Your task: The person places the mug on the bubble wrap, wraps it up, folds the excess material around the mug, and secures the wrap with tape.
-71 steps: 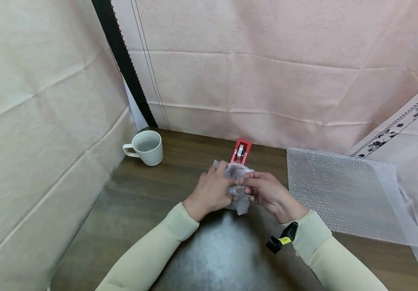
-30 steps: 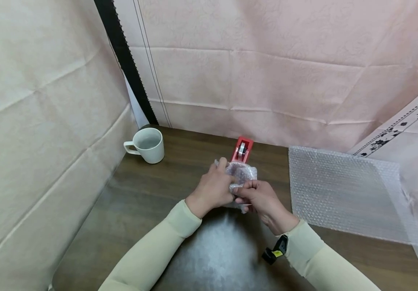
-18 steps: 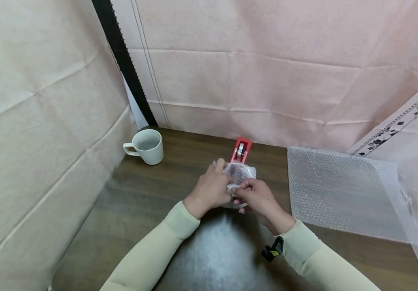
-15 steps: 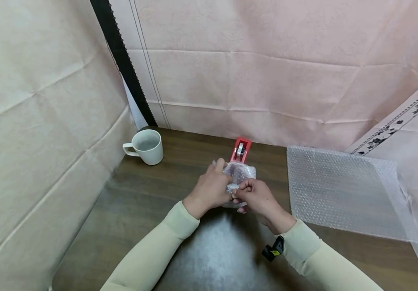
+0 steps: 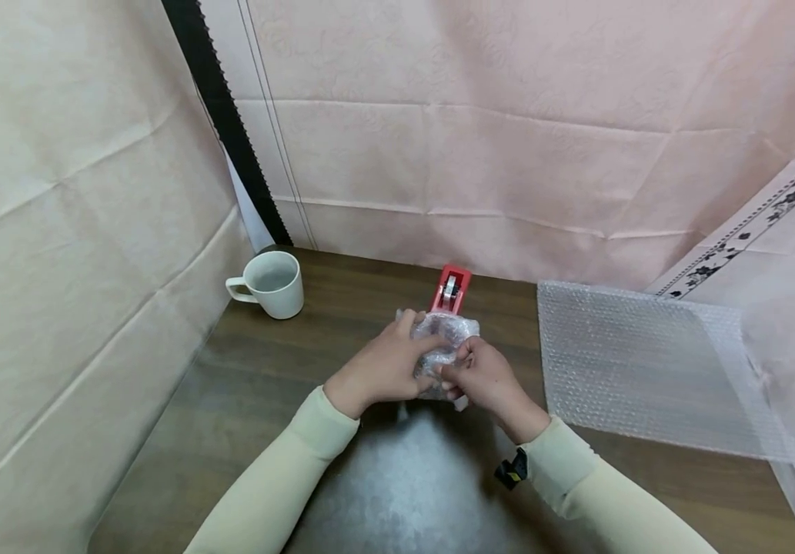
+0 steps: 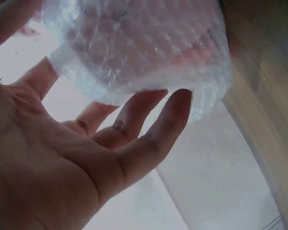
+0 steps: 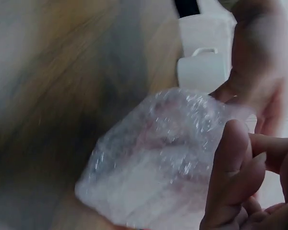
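Note:
A small bundle in clear bubble wrap (image 5: 454, 329) is between my hands near the middle of the table; something pinkish shows faintly through the wrap in the left wrist view. My left hand (image 5: 386, 360) holds its left side, and in the left wrist view curved fingers (image 6: 156, 129) lie along its edge. My right hand (image 5: 486, 377) pinches the wrap at the near right side, thumb and fingertips together. The right wrist view has the crinkled bundle (image 7: 153, 158) beside these pinching fingers (image 7: 233, 163). Right behind the bundle lies a red tape dispenser (image 5: 450, 289).
A white mug (image 5: 275, 285) stands at the back left, handle to the left. A flat sheet of bubble wrap (image 5: 639, 369) covers the table's right side. Pale cloth walls (image 5: 494, 154) enclose the back and sides of the wooden table (image 5: 231, 400).
My right hand has moved down and inward with the wrap's loose edge, folding it toward the left hand. Most recently the left fingers have spread wider over the bundle. Mug and tape dispenser stay put.

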Motion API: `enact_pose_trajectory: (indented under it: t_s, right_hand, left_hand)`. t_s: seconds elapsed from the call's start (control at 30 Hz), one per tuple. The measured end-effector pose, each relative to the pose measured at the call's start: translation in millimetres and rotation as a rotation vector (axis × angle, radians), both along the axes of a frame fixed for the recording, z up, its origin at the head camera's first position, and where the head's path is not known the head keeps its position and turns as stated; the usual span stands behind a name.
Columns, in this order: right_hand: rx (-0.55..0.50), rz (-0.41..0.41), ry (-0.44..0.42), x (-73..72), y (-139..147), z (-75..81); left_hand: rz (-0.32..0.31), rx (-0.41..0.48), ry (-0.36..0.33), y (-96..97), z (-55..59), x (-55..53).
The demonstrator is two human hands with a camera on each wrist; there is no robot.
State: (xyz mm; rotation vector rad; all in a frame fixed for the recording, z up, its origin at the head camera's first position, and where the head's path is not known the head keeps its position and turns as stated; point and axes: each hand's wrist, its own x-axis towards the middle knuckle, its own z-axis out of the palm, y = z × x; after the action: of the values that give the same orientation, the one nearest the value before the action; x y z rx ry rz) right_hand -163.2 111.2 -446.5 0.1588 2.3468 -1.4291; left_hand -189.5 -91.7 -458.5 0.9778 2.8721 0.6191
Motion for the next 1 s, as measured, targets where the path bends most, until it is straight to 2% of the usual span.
enact_pose_trajectory:
  t_s: [0.17,0.3,0.43,0.53,0.6,0.67,0.73,0.83,1.0]
  right_hand:
    - [0.053,0.052,0.074,-0.7,5.5,-4.6]
    - [-0.006,0.127,0.083,-2.7,14.5,-7.9]
    - [-0.049,0.217,0.101,-11.5,35.1,-2.1]
    - [0.046,0.229,0.236,-30.0,54.3,5.7]
    - [0.144,0.231,0.352,-48.8,63.6,7.1]
    - [0.246,0.282,0.431,-68.5,67.9,3.9]
    - [0.308,0.364,0.475,-84.6,67.9,-1.2]
    - [0.355,0.466,0.498,-100.1,64.2,-10.0]
    - [0.371,0.537,0.541,-114.7,57.4,-18.0]
  left_hand:
    - [-0.008,0.006,-0.012,-4.3,4.7,1.7]
    - [0.034,-0.026,-0.011,-2.1,6.6,4.9]
    - [0.052,-0.048,-0.029,0.7,8.7,3.9]
    - [0.044,-0.051,-0.040,1.4,11.4,1.8]
    - [0.037,-0.052,-0.029,1.2,13.6,0.9]
    - [0.031,-0.051,-0.004,0.4,14.8,1.7]
    - [0.032,-0.053,0.020,0.1,14.4,2.8]
    - [0.039,-0.059,0.043,0.9,12.7,3.6]
    - [0.077,-0.063,0.017,2.8,13.1,-2.1]
